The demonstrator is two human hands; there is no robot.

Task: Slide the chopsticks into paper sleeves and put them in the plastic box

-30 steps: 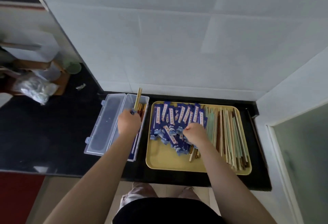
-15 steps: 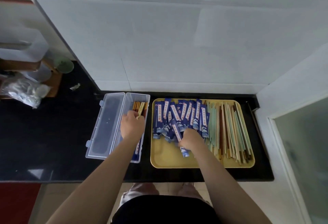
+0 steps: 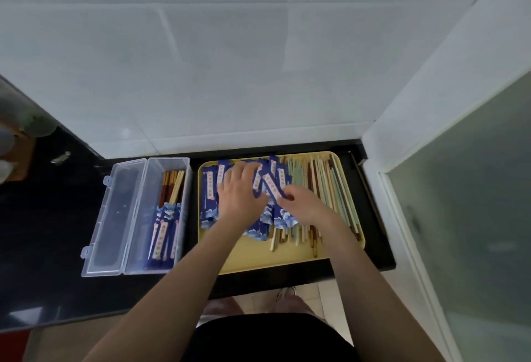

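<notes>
No text can be read — the sleeves (image 3: 269,186) bear pale printed strips, too blurred to make out.

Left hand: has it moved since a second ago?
Yes. The left hand has gone from over the plastic box rightward onto the blue paper sleeves in the yellow tray, beside the right hand.

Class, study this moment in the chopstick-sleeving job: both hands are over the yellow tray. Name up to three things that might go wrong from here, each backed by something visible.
1. The blue paper sleeves lie overlapped under the left hand, so two may lift together.
2. The loose chopsticks are mixed colours; the right hand may take a mismatched pair.
3. Some chopstick ends by the tray's near edge could be knocked out.
</notes>
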